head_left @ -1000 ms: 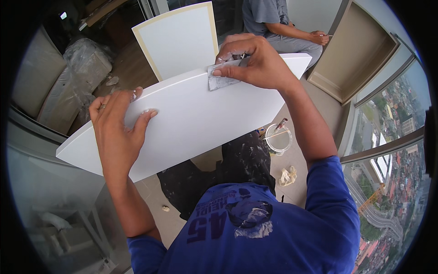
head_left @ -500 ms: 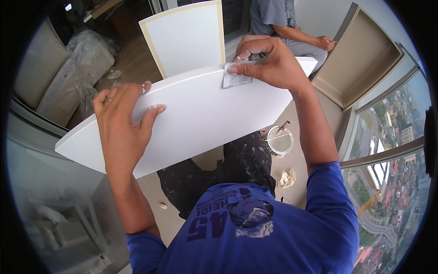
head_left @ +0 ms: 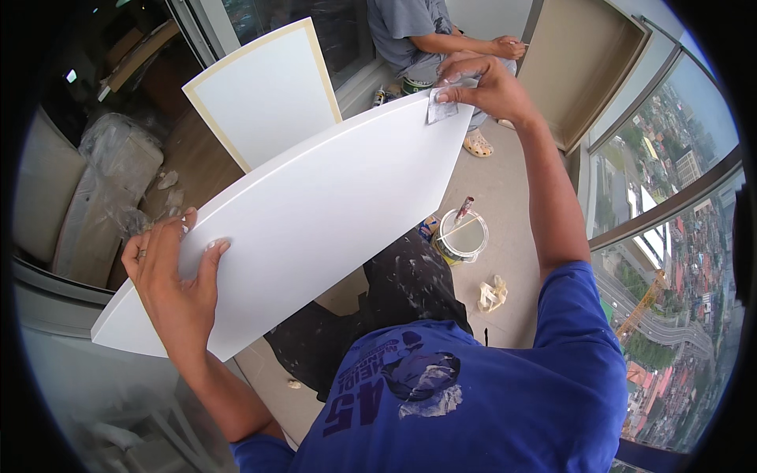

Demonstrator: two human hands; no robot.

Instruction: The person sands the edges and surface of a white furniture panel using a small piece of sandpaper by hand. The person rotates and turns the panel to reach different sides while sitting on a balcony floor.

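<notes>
A long white panel lies slanted across my lap, its far right end higher in the picture. My left hand grips the panel's far edge near its left end, thumb on the face and fingers over the edge. Near the right end, my right hand pinches a worn grey piece of sandpaper folded over the same edge. The thumb presses it on the face; the fingertips behind the edge are partly hidden. White dust coats the fingers of that hand.
A white panel with a tan taped border leans behind. Another person in grey sits beyond. An open paint bucket with a brush and a crumpled rag are on the floor. Windows line the right side; plastic-wrapped furniture stands left.
My right hand has slid the sandpaper along the edge toward the panel's right end. The panel has tilted, its left end coming lower in the picture, with my left hand still on it.
</notes>
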